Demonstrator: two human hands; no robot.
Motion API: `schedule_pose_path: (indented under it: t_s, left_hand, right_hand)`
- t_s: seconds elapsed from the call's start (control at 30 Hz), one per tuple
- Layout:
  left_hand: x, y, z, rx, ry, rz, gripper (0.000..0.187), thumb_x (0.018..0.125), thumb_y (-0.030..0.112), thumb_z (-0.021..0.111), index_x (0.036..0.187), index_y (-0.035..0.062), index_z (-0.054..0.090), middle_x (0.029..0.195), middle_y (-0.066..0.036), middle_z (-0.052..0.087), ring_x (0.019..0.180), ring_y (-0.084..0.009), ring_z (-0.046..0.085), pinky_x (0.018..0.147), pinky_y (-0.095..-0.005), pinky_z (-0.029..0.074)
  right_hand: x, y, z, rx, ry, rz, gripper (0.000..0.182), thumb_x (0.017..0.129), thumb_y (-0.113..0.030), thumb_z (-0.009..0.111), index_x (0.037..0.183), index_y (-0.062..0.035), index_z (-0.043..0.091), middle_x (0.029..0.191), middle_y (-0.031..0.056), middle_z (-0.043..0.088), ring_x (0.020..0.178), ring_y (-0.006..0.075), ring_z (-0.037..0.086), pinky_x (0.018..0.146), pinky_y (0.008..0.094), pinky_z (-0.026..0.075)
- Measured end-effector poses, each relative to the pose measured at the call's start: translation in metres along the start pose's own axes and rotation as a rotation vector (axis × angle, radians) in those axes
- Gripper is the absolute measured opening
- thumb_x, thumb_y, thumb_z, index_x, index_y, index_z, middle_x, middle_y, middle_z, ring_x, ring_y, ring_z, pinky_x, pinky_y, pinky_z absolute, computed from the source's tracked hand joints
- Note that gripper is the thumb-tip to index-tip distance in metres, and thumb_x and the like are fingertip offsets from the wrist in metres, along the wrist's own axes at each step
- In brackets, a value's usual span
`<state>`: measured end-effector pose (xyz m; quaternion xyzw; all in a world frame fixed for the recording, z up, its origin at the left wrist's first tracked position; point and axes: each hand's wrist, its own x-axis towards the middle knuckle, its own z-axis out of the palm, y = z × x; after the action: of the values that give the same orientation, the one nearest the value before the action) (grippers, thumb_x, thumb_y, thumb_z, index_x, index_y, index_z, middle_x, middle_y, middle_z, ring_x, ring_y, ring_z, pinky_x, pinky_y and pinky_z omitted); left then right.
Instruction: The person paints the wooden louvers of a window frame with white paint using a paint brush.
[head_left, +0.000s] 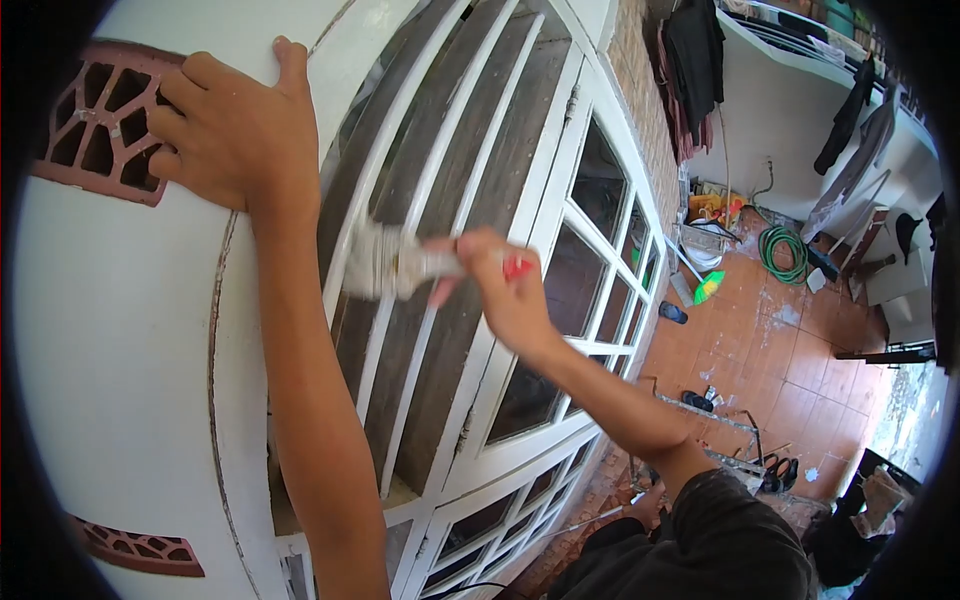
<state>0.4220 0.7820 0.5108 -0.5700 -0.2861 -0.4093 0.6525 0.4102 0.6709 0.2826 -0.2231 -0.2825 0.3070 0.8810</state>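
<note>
My right hand [505, 290] is wrapped round the handle of a wide paintbrush [400, 262], whose pale bristles meet a white metal bar [350, 235] of the window grille. Up at the left, my left hand [235, 125] rests on the white wall [130, 330], its fingers spread, with several fingertips at the edge of a reddish-brown vent block [100, 120]. Grey-brown slats [480, 170] show behind the white bars. Beside them is a white window frame [545, 230] with dark glass panes.
Far below lies a tiled floor [770, 360] with a coiled green hose [783, 254], sandals [780, 473] and a green-bristled broom [708, 287]. Dark clothes [690, 70] hang at the upper right. Near the bottom, another hand [648, 503] shows beside a metal ladder-like frame [715, 424].
</note>
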Motion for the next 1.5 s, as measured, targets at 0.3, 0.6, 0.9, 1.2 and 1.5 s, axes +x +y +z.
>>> schedule_pose_path:
  t_s: [0.3, 0.6, 0.9, 1.2, 1.5]
  left_hand:
    - [0.001, -0.001, -0.002, -0.022, 0.021, 0.000, 0.053, 0.081, 0.058, 0.063, 0.086, 0.0060, 0.055, 0.083, -0.007, 0.050, 0.081, -0.0266, 0.047, 0.065, -0.0412, 0.032]
    - [0.003, 0.002, -0.009, -0.013, -0.031, -0.035, 0.052, 0.081, 0.057, 0.063, 0.085, 0.0065, 0.054, 0.082, -0.006, 0.048, 0.080, -0.0256, 0.046, 0.067, -0.0403, 0.033]
    - [0.004, 0.003, -0.010, 0.003, -0.084, -0.036, 0.054, 0.082, 0.059, 0.062, 0.089, 0.0064, 0.055, 0.087, -0.006, 0.051, 0.084, -0.0262, 0.049, 0.066, -0.0406, 0.033]
    - [0.003, 0.001, -0.005, 0.026, -0.050, -0.006, 0.056, 0.081, 0.062, 0.062, 0.084, 0.0058, 0.055, 0.081, -0.006, 0.052, 0.083, -0.0263, 0.050, 0.064, -0.0412, 0.032]
    - [0.005, 0.004, -0.010, 0.081, -0.138, -0.042, 0.061, 0.082, 0.067, 0.056, 0.088, 0.0063, 0.058, 0.089, -0.009, 0.057, 0.087, -0.0289, 0.056, 0.068, -0.0428, 0.039]
  right_hand:
    - [0.089, -0.034, -0.049, -0.124, 0.380, -0.210, 0.037, 0.099, -0.031, 0.046, 0.105, -0.0034, 0.071, 0.067, 0.0013, 0.067, 0.061, 0.0043, 0.044, 0.058, 0.0247, 0.031]
    - [0.262, -0.044, -0.105, -0.157, 0.412, -0.425, 0.035, 0.096, -0.026, 0.049, 0.101, 0.0002, 0.072, 0.069, 0.0063, 0.070, 0.052, 0.0031, 0.035, 0.050, 0.0236, 0.030]
    - [0.115, -0.040, -0.050, -0.209, 0.177, -0.164, 0.037, 0.097, -0.027, 0.047, 0.101, -0.0003, 0.071, 0.067, 0.0045, 0.068, 0.071, 0.0053, 0.055, 0.073, 0.0267, 0.038]
    - [0.225, -0.036, -0.103, -0.132, 0.407, -0.391, 0.036, 0.095, -0.023, 0.046, 0.108, 0.0017, 0.069, 0.078, 0.0074, 0.072, 0.071, 0.0068, 0.050, 0.074, 0.0248, 0.039]
    - [0.086, -0.034, -0.038, -0.118, 0.123, -0.215, 0.033, 0.100, -0.023, 0.050, 0.096, 0.0043, 0.068, 0.073, 0.0082, 0.069, 0.060, 0.0120, 0.064, 0.061, 0.0245, 0.043]
